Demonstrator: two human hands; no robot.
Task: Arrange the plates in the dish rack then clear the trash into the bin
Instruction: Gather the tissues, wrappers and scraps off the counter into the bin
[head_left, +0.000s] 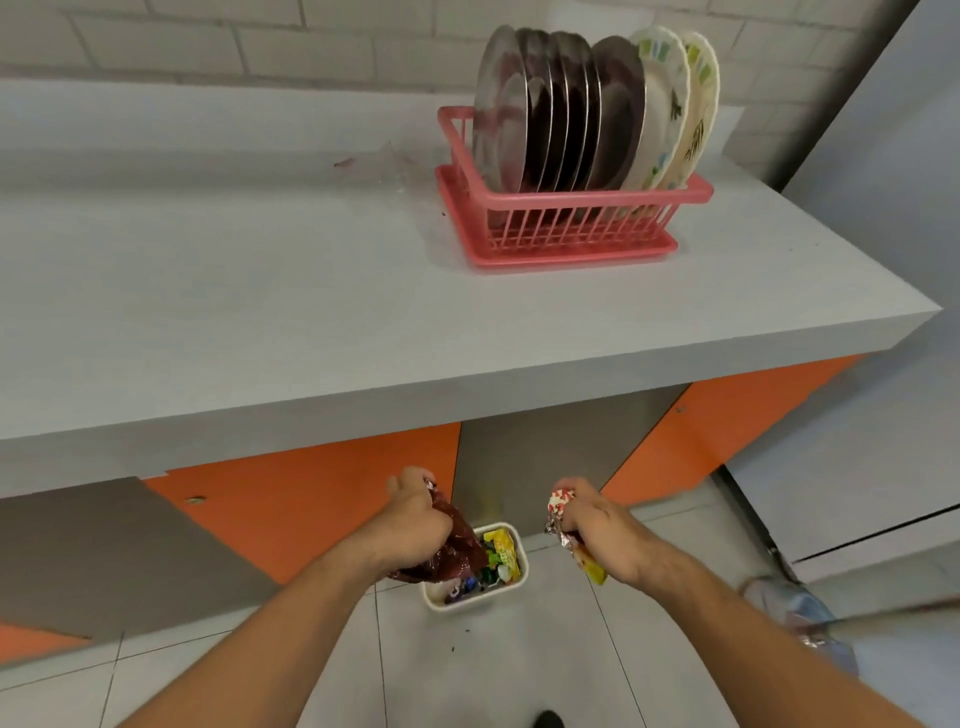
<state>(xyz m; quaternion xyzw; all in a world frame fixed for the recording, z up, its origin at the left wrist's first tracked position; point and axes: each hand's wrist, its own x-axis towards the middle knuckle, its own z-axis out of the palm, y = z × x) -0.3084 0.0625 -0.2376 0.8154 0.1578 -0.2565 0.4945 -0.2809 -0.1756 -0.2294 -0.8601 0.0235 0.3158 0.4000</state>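
A pink dish rack (571, 218) stands on the white counter at the back right, holding several upright steel plates (561, 119) and two patterned white plates (675, 114). On the floor below sits a small white bin (511, 582) with coloured wrappers inside. My left hand (415, 519) is shut on a crumpled dark red wrapper (457, 551), held over the bin's left edge. To the right of the bin, my right hand (597, 525) grips crumpled red-and-white and yellow wrappers (563, 506).
The white counter (260, 312) overhangs orange and grey cabinet fronts (311, 493). A faint smear and clear scrap (384, 156) lie on the counter left of the rack. A grey wall stands at the right, with a foot (795, 603) beside it on the tiled floor.
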